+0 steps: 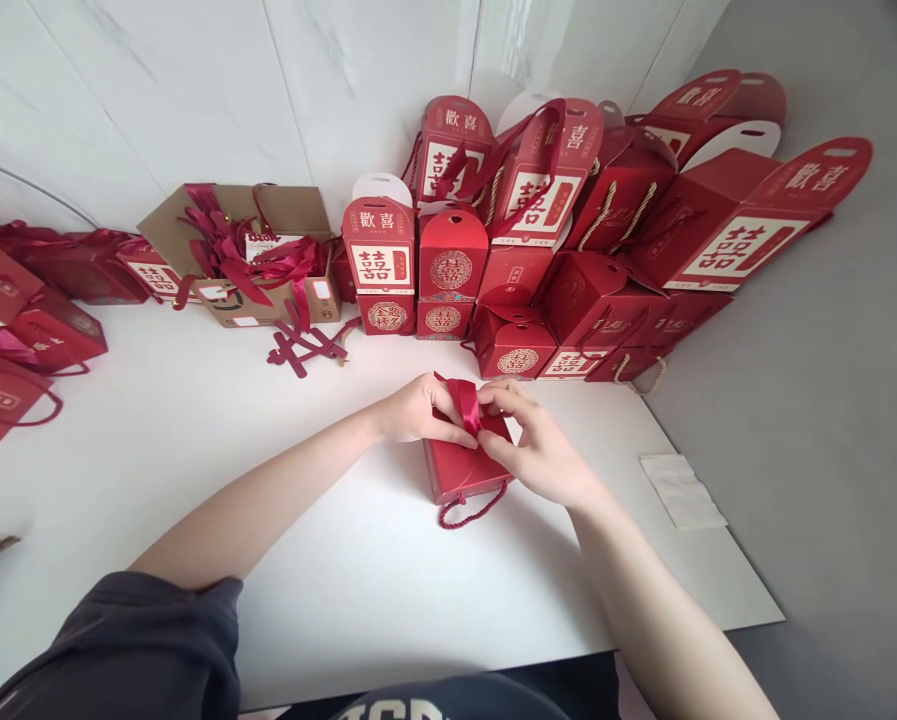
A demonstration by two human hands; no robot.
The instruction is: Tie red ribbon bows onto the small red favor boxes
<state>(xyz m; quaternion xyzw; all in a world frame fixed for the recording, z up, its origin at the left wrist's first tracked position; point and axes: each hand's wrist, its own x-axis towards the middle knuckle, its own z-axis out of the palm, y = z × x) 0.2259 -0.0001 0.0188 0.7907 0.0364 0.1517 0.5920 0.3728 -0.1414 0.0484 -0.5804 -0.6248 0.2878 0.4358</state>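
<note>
So far, a good many pieces look finished: a crowded bank of red gift boxes (448, 260) printed with the double-happiness character fills the far corner of the white bench (155, 420). Some stand upright and others lean against their neighbours, many with a handle tab or a cord at the top. Nearer the person, the left hand (418, 410) and right hand (538, 450) are both closed and work together over one small red box (459, 475). It lies on the bench just in front of the stack, with a twisted red cord (470, 515) looping from its near end. The left hand curls around a satin ribbon (464, 405) at the box's far end, and the right pinches the same ribbon. Any knot is hidden beneath them, so how far this box has got cannot be told. What looks left to handle is a cardboard carton (283, 208) stuffed with more ribbon (227, 250), with loose red ribbon strips (305, 347) lying beside it. Red paper bags (43, 330) are heaped along the bench's left side.
</note>
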